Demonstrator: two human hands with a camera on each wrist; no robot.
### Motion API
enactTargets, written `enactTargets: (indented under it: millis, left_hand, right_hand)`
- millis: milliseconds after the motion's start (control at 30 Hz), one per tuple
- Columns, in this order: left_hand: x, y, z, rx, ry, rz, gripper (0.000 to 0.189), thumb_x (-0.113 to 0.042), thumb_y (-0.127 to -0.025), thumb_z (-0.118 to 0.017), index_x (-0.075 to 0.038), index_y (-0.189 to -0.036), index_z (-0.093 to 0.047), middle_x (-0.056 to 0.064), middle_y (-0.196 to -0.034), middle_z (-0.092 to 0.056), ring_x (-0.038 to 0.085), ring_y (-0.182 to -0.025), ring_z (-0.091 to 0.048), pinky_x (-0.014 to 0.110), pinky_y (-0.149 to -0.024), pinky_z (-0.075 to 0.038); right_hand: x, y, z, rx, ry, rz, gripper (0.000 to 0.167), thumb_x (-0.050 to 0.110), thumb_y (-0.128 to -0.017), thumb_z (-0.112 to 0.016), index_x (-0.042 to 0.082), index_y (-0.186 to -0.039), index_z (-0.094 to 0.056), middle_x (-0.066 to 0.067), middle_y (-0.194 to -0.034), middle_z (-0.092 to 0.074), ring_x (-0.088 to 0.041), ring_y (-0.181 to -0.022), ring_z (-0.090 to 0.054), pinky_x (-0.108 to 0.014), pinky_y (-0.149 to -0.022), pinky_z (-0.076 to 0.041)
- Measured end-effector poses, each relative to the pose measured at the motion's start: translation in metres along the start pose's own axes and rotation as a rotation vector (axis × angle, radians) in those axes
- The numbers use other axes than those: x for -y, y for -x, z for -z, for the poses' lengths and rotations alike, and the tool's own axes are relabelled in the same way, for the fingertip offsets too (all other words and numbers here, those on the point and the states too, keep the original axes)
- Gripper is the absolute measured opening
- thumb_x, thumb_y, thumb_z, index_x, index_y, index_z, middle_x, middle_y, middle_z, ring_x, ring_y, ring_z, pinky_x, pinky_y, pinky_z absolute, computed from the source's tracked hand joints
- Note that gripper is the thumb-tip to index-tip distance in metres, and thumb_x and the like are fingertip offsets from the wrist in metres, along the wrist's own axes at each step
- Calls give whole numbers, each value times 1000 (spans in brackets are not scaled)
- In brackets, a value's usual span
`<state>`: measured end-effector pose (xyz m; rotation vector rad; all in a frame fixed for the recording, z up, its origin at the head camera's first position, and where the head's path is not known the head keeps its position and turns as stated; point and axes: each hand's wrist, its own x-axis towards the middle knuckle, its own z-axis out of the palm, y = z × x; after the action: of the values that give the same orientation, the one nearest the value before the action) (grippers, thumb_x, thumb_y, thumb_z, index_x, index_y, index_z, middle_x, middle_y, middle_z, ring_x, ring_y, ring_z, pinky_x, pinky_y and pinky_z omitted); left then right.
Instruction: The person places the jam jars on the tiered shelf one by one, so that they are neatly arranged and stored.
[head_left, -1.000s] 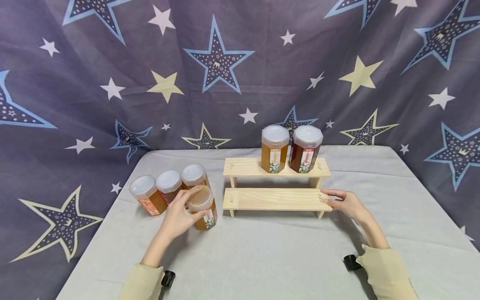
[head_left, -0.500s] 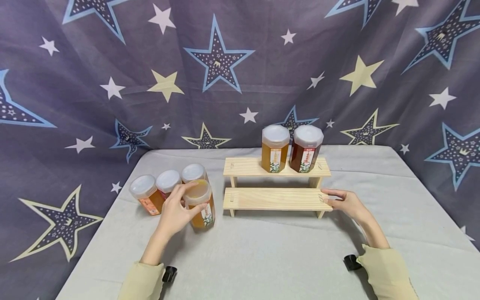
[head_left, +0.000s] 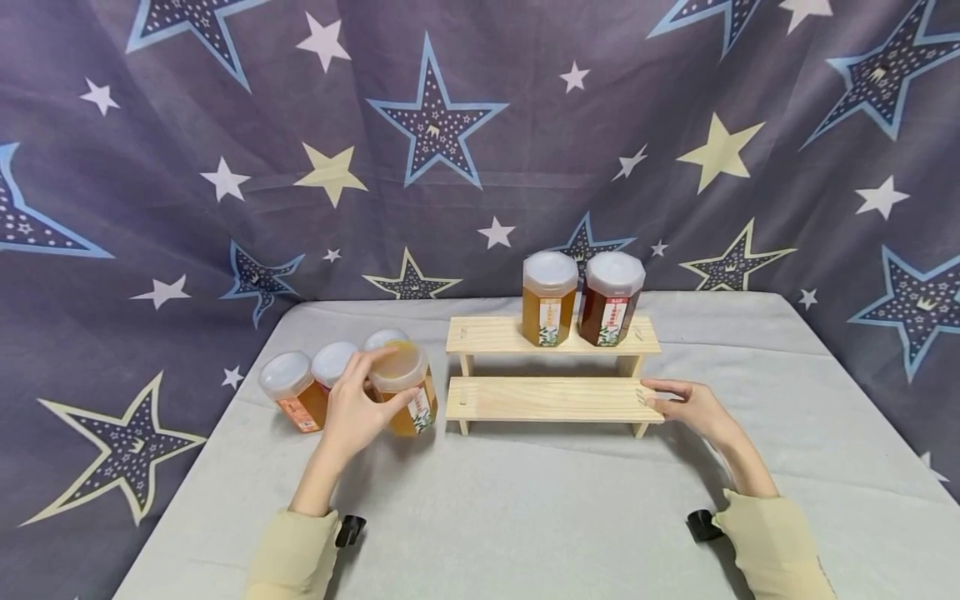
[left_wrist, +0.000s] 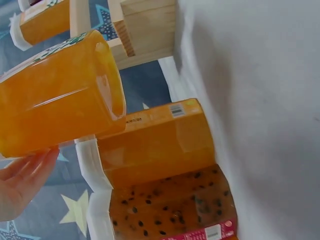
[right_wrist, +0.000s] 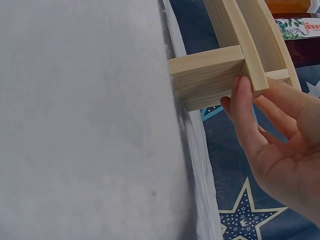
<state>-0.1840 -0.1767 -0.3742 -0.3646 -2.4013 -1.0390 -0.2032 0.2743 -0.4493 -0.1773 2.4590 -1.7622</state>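
Observation:
My left hand [head_left: 351, 417] grips a jar of golden honey-like contents [head_left: 401, 408] round its frosted lid, fingers over the top and thumb at the near side. In the left wrist view the jar [left_wrist: 60, 95] hangs tilted, off the table, with its base showing. At the right end of a two-step wooden display stand [head_left: 551, 398], my right hand [head_left: 697, 410] pinches the lower step. The right wrist view shows the thumb and fingers around that board's corner [right_wrist: 252, 75].
Left of the held jar stand several lidded jars, one orange-labelled [head_left: 300, 400] and one with dark seeds [left_wrist: 170, 205]. On the upper step are an amber jar [head_left: 550, 308] and a dark red jar [head_left: 611, 304]. A star-print curtain [head_left: 480, 225] hangs behind the grey-white tablecloth [head_left: 525, 517].
My left hand has lifted the jar off the table; it now overlaps the jar behind and tilts a little. My right hand stays at the stand's end.

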Motion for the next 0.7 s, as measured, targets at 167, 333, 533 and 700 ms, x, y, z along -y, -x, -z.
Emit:
enactTargets:
  millis: [167, 333, 533, 700]
  left_hand:
    - [-5, -7, -2, -22, 43, -8, 58, -27, -64, -79, -17, -115, -55, 3, -104, -53, 17, -89, -50, 36, -70, -43]
    - [-12, -14, -3, -46, 83, -13, 57, -26, -64, -79, -17, -115, -56, 3, -102, -53, 14, -88, -47, 33, -70, -40]
    - [-20, -26, -5, -74, 124, -71, 56, -21, -64, -79, -12, -114, -56, 6, -102, -53, 16, -93, -49, 34, -74, -43]
    - [-25, -36, -10, -89, 143, -124, 55, -18, -64, -79, -9, -113, -56, 8, -102, -54, 18, -93, -50, 34, -74, -44]
  right_hand:
    - [0, 0, 0, 0, -1, -5, 47, 12, -82, -62, -12, -120, -48, -28, -107, -56, -3, -73, -61, -24, -64, -50]
    - [0, 1, 0, 0, 2, -8, 47, 12, -82, -63, -12, -120, -48, -26, -106, -57, -3, -73, -60, -24, -64, -51]
    - [0, 0, 0, -1, -3, 6, 46, 11, -82, -62, -12, -119, -48, -25, -105, -58, -3, -73, -61, -24, -64, -50]
    - [0, 0, -1, -4, 2, 5, 46, 11, -81, -63, -12, -119, -48, -27, -105, -57, -3, -72, -60, -24, -64, -50]
